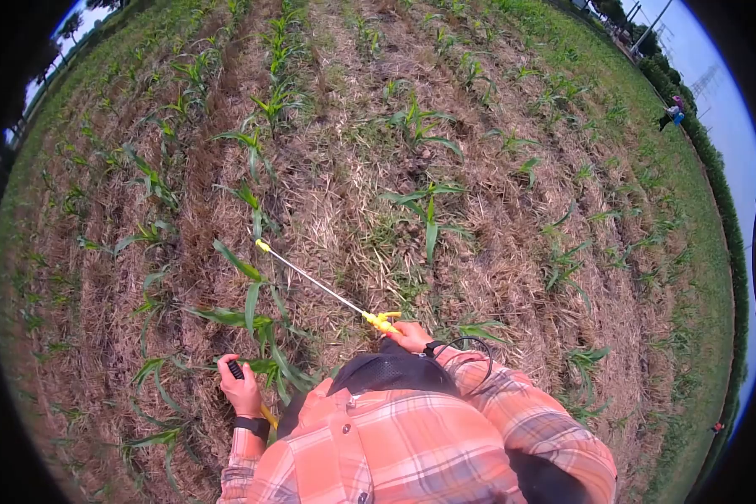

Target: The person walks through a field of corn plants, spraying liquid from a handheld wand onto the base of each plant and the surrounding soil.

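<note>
My right hand (412,338) is closed round the yellow handle of a spray wand (315,280). Its thin metal tube points forward and left, ending in a yellow nozzle (263,245) close to the leaves of a young corn plant (250,277). A dark hose (487,357) curves beside my right wrist. Lower left, my left hand (240,388) wraps round the black grip of a pump lever (235,370). A yellow piece of that lever (269,416) shows behind the wrist. Whatever the lever and hose join to is hidden by my body.
Rows of young corn (431,214) run ahead across straw-covered soil (328,193), with corn leaves (281,357) close to my left arm. Far right, one person (674,113) is near a green hedge, and another small figure (717,427) shows lower down.
</note>
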Motion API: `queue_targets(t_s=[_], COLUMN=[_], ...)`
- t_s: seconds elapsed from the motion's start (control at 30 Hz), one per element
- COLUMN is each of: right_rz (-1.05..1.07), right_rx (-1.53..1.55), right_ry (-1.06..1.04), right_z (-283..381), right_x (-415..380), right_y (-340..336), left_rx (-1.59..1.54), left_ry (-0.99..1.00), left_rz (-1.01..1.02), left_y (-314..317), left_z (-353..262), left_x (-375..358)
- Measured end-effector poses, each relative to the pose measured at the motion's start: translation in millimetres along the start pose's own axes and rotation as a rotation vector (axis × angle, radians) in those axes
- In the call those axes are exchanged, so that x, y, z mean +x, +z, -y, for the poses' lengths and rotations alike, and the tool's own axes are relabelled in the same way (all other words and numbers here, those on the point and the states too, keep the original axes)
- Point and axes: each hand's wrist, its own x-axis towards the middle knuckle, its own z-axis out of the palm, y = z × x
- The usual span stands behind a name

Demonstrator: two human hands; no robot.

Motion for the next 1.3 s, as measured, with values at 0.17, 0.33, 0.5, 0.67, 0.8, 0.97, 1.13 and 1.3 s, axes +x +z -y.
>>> queue_targets(t_s=[0.17, 0.33, 0.5, 0.67, 0.8, 0.97, 1.13, 1.3], right_rz=[-0.237, -0.415, -0.58, -0.735, -0.82, -0.794, -0.651, -0.466], right_rx=[0.16, 0.47, 0.8, 0.86, 0.854, 0.871, 0.783, 0.664], right_ry=[0.178, 0.292, 0.45, 0.499, 0.493, 0.539, 0.549, 0.483], right_z=[-31, -91, -111, -124, -124, -104, -57, -14], right_x=[18, 45, 48, 60, 73, 99, 133, 176], right_y=[-34, -70, -122, -165, -179, -172, -149, -123], left_rx=[0.127, 0.085, 0.093, 0.113, 0.156, 0.088, 0.046, -0.032], left_ry=[0.067, 0.065, 0.108, 0.054, 0.12, -0.034, 0.002, -0.057], left_rz=[0.008, 0.098, 0.089, 0.13, 0.106, 0.131, 0.098, 0.093], left_y=[36, 78, 113, 127, 129, 131, 124, 109], left_z=[-38, -62, -83, -94, -81, -85, -71, -54], left_x=[27, 58, 78, 93, 109, 137, 174, 200])
